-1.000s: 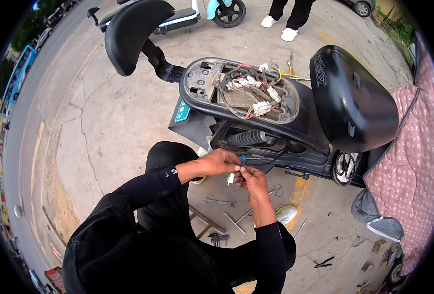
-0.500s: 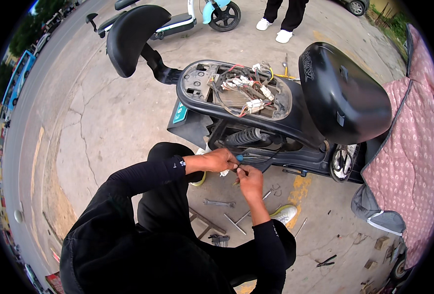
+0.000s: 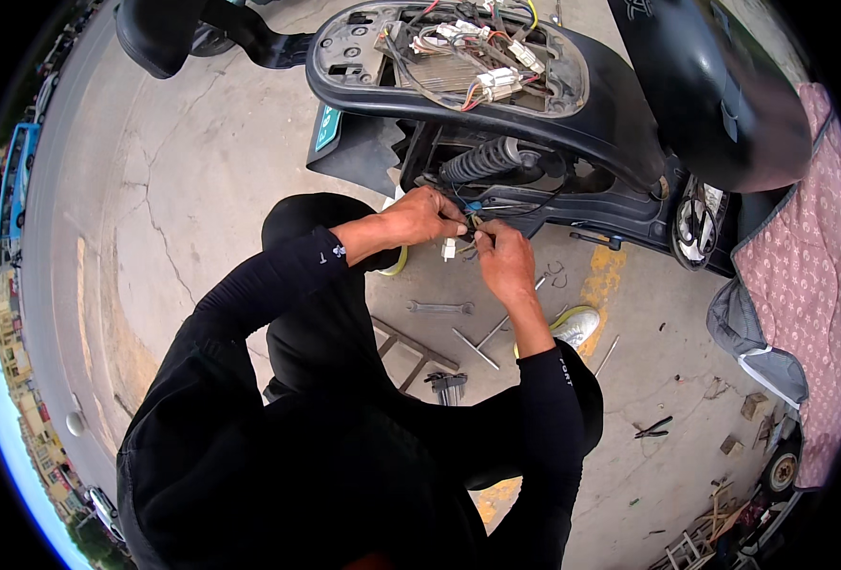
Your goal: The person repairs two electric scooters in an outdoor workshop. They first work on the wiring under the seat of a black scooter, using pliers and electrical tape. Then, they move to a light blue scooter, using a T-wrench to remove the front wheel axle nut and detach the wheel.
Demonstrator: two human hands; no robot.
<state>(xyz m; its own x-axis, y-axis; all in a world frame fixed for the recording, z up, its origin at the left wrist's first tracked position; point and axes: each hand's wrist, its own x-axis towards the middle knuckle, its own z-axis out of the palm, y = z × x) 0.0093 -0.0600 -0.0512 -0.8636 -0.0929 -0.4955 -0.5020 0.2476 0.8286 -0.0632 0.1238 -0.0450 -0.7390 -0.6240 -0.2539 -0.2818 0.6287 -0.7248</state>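
Note:
My left hand (image 3: 420, 218) and my right hand (image 3: 506, 261) meet beside the scooter's lower frame, below the black coil-spring shock absorber (image 3: 482, 162). Both are closed, pinching thin wires (image 3: 477, 220) between thumb and fingers. Just under the left fingertips hangs a white plug connector (image 3: 449, 249). A small blue piece (image 3: 474, 206) shows right behind the fingers, its kind hard to make out. Above, the scooter's open seat base (image 3: 359, 46) holds a tangle of wires with white connectors (image 3: 498, 83). My fingers partly hide the wire ends.
On the ground lie a wrench (image 3: 440, 308), a T-handle tool (image 3: 477, 350), pliers (image 3: 653, 427) and a brown metal frame (image 3: 403, 348). The black seat (image 3: 725, 95) is tipped up at right, near a pink patterned cover (image 3: 801, 275). A backrest (image 3: 159, 36) stands at upper left.
The view has tilted down, so the scooter sits higher in it; the person standing behind is out of sight. My hands stay together at the wires, and the white connector shows more plainly.

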